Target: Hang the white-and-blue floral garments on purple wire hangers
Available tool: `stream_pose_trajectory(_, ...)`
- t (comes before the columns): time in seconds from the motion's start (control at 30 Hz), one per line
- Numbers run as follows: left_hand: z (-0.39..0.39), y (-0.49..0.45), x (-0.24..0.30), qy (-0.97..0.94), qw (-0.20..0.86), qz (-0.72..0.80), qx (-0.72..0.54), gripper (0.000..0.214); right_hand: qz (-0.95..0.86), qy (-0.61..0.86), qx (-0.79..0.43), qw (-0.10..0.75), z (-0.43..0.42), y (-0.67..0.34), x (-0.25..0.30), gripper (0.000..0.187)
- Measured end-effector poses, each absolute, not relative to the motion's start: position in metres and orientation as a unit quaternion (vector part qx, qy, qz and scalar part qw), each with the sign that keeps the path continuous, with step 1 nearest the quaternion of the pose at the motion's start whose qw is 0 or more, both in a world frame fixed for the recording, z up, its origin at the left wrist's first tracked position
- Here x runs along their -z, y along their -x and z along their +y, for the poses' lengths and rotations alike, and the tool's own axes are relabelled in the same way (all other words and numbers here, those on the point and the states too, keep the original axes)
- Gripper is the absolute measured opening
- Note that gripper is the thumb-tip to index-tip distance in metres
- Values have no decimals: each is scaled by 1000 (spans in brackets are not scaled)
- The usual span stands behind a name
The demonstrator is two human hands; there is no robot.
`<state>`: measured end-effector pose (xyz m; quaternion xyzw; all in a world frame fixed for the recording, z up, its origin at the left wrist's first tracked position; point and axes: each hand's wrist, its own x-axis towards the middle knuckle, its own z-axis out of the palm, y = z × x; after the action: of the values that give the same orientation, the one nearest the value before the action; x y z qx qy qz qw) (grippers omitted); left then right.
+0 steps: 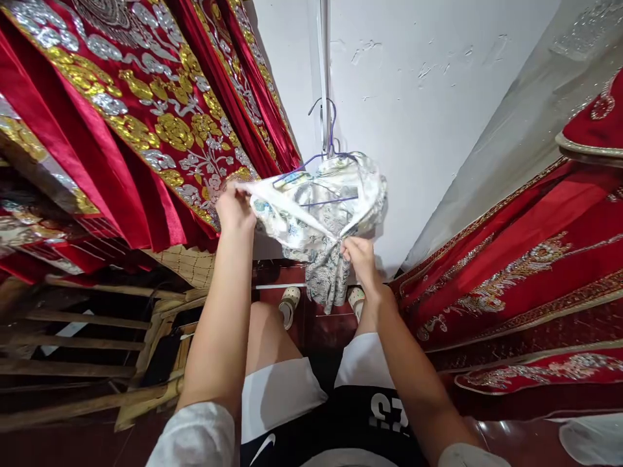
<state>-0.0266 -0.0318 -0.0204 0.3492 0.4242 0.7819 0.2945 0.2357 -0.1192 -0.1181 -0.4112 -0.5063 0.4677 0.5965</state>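
Observation:
A white garment with a blue and yellow floral print (292, 224) hangs on a purple hanger (333, 130) against the wall. My left hand (234, 209) pinches the garment's edge at its left shoulder and pulls it outward. At the lower middle, where the neckline comes together, my right hand (359, 254) grips the fabric. Below the right hand, a grey patterned part (327, 279) of the cloth hangs down in folds. What lies under the right fingertips is hidden.
Red embroidered garments (185, 123) hang close on the left, and more red beaded garments (511, 259) on the right. A wooden chair (160, 318) stands at lower left. A metal rail (322, 65) runs down the white wall (438, 117).

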Motion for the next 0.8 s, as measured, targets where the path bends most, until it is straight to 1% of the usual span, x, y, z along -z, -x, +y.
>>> stream_pose_trajectory(0.07, -38, 25, 48, -160, 406, 420, -796, 30, -465, 400, -504, 608, -143, -229, 131, 21)
stream_pose_trajectory(0.1, -44, 16, 63, -109, 440, 411, -791, 32, -437, 398, -520, 617, -155, -225, 136, 21)
stream_pose_trajectory(0.17, -61, -10, 92, -83, 479, 403, -776, 34, -379, 400, -545, 633, -173, -219, 145, 21)
stream_pose_trajectory(0.2, -70, -24, 105, -87, 482, 411, -769, 33, -357, 401, -554, 636, -180, -218, 149, 20)
stream_pose_trajectory(0.3, -87, -53, 134, -168, 437, 462, -753, 26, -338, 411, -557, 638, -191, -222, 155, 19)
stream_pose_trajectory(0.37, -92, -58, 142, -285, 374, 503, -725, 25, -343, 428, -544, 636, -192, -230, 156, 19)
stream_pose_trajectory(0.47, -96, -50, 141, -465, 268, 580, -612, 26, -359, 450, -521, 630, -189, -242, 156, 22)
stream_pose_trajectory(0.53, -100, -45, 135, -540, 246, 614, -520, 26, -373, 457, -509, 627, -187, -246, 160, 23)
stream_pose_trajectory(0.57, -103, -44, 131, -563, 249, 614, -495, 26, -376, 461, -504, 626, -187, -247, 163, 23)
stream_pose_trajectory(0.6, -106, -45, 126, -580, 256, 598, -491, 25, -379, 468, -497, 624, -187, -248, 168, 24)
stream_pose_trajectory(0.67, -110, -50, 117, -582, 280, 528, -551, 25, -394, 490, -482, 611, -187, -249, 179, 25)
stream_pose_trajectory(0.73, -114, -58, 106, -546, 332, 431, -637, 30, -433, 511, -461, 582, -186, -254, 189, 27)
stream_pose_trajectory(0.8, -118, -67, 95, -507, 393, 356, -680, 38, -470, 529, -434, 557, -181, -259, 194, 29)
